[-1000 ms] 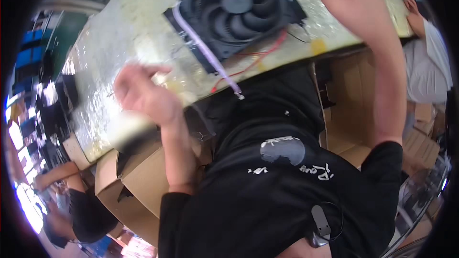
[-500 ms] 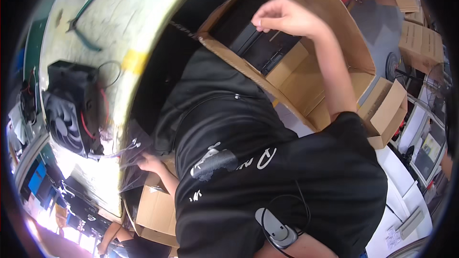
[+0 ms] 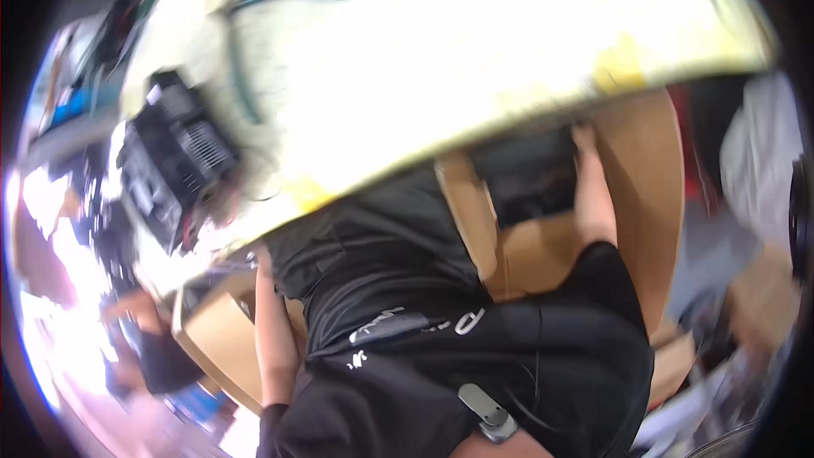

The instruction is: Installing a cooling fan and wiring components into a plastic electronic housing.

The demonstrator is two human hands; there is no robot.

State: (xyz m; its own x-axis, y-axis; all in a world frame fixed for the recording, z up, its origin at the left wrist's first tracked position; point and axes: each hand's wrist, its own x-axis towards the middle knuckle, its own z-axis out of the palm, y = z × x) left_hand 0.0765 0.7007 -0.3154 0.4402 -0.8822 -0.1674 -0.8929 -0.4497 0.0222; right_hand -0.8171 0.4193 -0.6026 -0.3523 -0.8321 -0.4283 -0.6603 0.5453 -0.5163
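Dark, flat-looking parts (image 3: pixel 527 176) lie inside an open cardboard box (image 3: pixel 636 212) below the table edge, on the person's right. The right hand (image 3: pixel 585 137) reaches down into that box, at the right end of the dark parts; its fingers are small and blurred here, so I cannot tell how far they are spread or whether they have hold of anything. The left hand (image 3: pixel 261 258) is at the near edge of the table, beside a pale lead (image 3: pixel 231 265) — whether its fingers are closed on the lead, or how far open they are, cannot be told either.

Above that hand, on the left part of the table (image 3: pixel 458 59), stands a black fan unit (image 3: pixel 176 165) with slotted vents and reddish wires at its near side. Just beyond it lie green-handled pliers (image 3: pixel 241 72), handles spread wide. Two yellow patches (image 3: pixel 623 66) mark the table's near edge, one toward each end.

The person's black shirt (image 3: pixel 560 365) carries the clearest lettering: white, script-like characters, one larger than the rest, around a grey printed patch, all smeared. A grey clip-on device (image 3: pixel 486 409) sits near the collar. A second cardboard box (image 3: pixel 227 335) stands below the left hand, and beyond it is another person (image 3: pixel 161 352) in dark clothing, blurred.
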